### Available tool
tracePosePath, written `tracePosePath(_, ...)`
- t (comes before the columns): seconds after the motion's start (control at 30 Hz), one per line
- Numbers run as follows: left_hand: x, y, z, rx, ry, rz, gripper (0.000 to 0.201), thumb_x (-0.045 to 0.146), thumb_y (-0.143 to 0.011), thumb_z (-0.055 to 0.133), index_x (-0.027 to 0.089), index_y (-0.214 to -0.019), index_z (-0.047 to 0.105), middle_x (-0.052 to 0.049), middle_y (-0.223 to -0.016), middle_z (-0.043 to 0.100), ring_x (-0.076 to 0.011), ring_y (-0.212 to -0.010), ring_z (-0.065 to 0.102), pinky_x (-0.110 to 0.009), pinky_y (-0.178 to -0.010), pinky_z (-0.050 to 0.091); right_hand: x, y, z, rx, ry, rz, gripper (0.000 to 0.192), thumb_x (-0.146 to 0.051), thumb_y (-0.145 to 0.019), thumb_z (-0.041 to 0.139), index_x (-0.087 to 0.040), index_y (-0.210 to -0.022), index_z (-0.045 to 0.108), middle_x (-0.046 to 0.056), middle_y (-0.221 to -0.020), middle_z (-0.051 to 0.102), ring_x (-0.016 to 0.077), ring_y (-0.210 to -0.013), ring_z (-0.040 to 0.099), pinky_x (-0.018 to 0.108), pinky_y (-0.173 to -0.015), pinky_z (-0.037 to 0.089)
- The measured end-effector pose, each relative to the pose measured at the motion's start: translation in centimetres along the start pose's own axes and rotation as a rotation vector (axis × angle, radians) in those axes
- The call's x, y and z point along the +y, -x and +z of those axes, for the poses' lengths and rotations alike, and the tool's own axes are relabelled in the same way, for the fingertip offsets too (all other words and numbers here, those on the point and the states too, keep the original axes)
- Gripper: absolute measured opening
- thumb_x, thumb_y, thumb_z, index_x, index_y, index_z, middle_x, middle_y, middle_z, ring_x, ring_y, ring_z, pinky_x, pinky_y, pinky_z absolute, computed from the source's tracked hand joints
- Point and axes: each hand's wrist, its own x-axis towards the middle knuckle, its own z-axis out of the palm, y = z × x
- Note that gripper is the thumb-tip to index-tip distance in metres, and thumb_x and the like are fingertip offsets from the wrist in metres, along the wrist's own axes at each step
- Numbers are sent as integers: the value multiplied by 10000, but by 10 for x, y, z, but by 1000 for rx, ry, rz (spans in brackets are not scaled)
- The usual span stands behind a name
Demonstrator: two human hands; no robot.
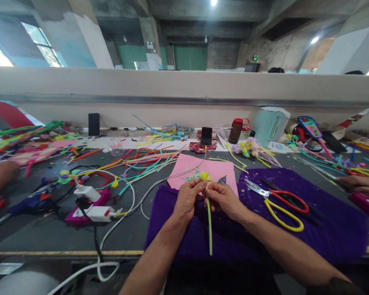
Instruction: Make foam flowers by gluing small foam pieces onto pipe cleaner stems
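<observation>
My left hand (187, 198) and my right hand (223, 198) meet over the purple cloth, fingers pinched together around a pipe-cleaner flower. Its yellow head (205, 176) sticks up above my fingertips. Below them hangs the flower's yellow-green pipe-cleaner stem (209, 229), pointing toward me. Just beyond my hands lies a pink sheet (224, 166) with small teal bits on it. On the purple cloth (335, 213) to the right rest scissors (272, 194) with one red and one yellow handle, their blades apart. The exact place of my fingertips on the stem is partly hidden.
A power strip (76, 215) with white plugs and a looping white cable lies to the left, near a blue glue gun (33, 203). Loose pipe cleaners (147, 159) spread behind. A phone (206, 135), bottle (235, 131) and kettle (269, 125) stand further back. Other people's arms show at both sides.
</observation>
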Motion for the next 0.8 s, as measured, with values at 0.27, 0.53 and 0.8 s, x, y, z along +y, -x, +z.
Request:
tracePosePath(0.27,-1,0,-1,13,3,32,205,299,-612,716,122,-662,626,30,-566,543,-32,-458,446,-147,-413,306,1,0,-1,-11,7,6,315,-456,-793,534,-159,-688,522,-42,-513,538,55,-368,457,156,-340,283)
tracePosePath(0.53,-1,-1,-2,-13,7,34,180,283,-623,710,129,-651,621,32,-560,523,-34,-463,431,-152,-419,297,-1,1,-1,-13,44,-11,316,-438,-809,521,-157,-665,521,-51,-466,508,56,-359,448,156,-344,285)
tracePosePath(0.8,-1,0,-3,-87,-25,-13,186,276,-656,690,118,-742,643,0,-649,553,-55,-525,480,-157,-462,334,-1,1,-4,-37,-102,1,310,-442,-810,522,-145,-721,545,-35,-505,540,53,-355,445,159,-338,271)
